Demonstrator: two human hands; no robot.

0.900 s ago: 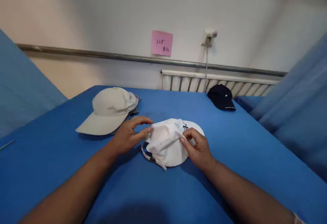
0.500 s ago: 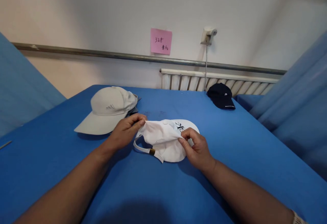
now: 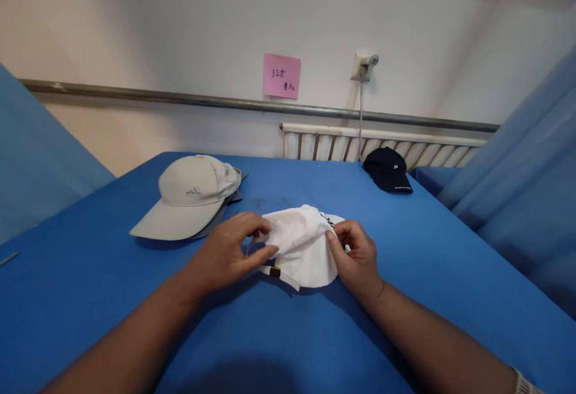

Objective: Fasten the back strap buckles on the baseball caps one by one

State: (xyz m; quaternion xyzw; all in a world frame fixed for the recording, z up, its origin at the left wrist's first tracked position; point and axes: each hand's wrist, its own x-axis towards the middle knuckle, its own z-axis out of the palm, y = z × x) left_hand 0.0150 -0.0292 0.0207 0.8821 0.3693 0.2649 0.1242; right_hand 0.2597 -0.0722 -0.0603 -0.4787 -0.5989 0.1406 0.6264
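Note:
A white baseball cap lies on the blue table surface in front of me, its cloth crumpled and its back strap with a brass-coloured buckle toward me. Dark lettering shows on its far right side, partly folded away. My right hand pinches the cap's right edge between thumb and fingers. At the cap's left side, by the strap opening, my left hand has its thumb and fingers spread apart. Its fingertips are at the cloth; whether they touch it I cannot tell.
To the left stands a light grey cap, with darker caps partly showing under it. A navy cap sits at the far right edge of the blue table. Behind are a radiator and a metal rail. Blue curtains hang on both sides.
My left hand has loosened its pinch on the cap's left edge and moved slightly down, fingers now apart. The cap has shifted a little right and its lettering is turned further away.

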